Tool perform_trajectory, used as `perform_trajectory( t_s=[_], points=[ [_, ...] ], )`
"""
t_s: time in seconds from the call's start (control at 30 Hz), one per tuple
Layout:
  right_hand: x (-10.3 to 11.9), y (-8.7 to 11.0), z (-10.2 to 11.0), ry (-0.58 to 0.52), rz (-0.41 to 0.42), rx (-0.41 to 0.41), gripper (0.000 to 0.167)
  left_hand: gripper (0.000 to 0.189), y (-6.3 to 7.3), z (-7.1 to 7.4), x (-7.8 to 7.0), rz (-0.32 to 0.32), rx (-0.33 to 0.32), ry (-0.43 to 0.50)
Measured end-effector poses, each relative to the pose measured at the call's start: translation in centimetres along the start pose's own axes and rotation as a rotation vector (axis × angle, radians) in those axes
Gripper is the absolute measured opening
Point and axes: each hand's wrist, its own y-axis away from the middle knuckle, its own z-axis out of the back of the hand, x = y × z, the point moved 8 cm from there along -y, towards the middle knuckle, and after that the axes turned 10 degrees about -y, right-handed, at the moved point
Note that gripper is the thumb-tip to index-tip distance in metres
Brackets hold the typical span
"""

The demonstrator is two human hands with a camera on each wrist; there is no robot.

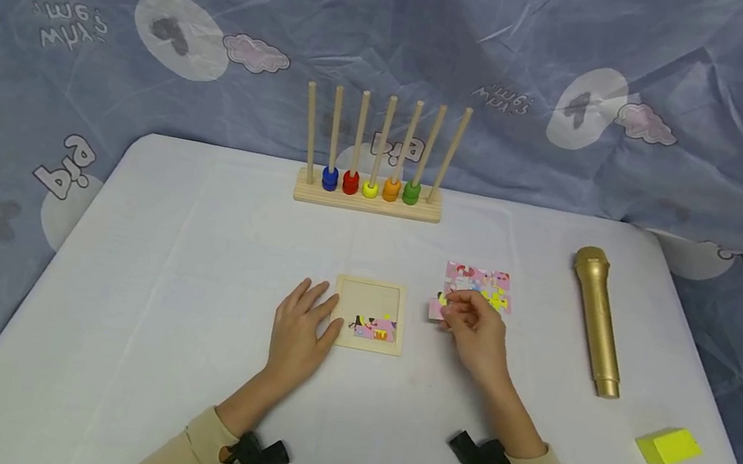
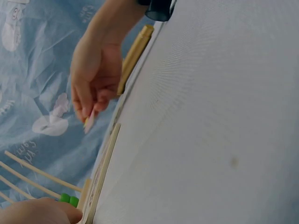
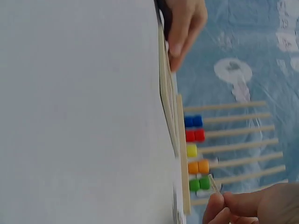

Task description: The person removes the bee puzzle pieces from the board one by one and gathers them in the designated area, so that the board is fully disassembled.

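A square wooden puzzle tray [image 1: 373, 285] lies on the table, with a few joined pink puzzle pieces [image 1: 374, 328] in its lower right part. My left hand [image 1: 303, 334] rests at the tray's left edge, fingers spread. To the right of the tray, my right hand [image 1: 475, 335] pinches a small puzzle piece [image 2: 89, 123] between thumb and fingertips. The right wrist view shows this piece [image 3: 214, 183] edge-on, raised off the table. Just beyond the right hand lie more loose pink and yellow puzzle pieces [image 1: 479, 276], partly covered by the fingers.
A wooden peg stand [image 1: 367, 202] with coloured beads stands at the back of the white table [image 1: 214, 237]. Over on the right lie a gold microphone [image 1: 598, 322] and a yellow block [image 1: 668, 446]. A patterned grey-blue cloth [image 1: 394, 20] hangs behind.
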Motion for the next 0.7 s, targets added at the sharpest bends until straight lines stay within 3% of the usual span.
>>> perform_trajectory(
  t_s=[0.2,0.7],
  points=[
    [-1.1,-0.1,3.3,0.036,0.018,-0.138,0.017,0.039,-0.1,0.2,0.0,0.005,-0.003,0.011],
    [-2.1,-0.2,2.4,0.105,0.053,-0.153,0.013,0.032,0.0,0.3,-0.1,-0.01,-0.026,0.001]
  ],
)
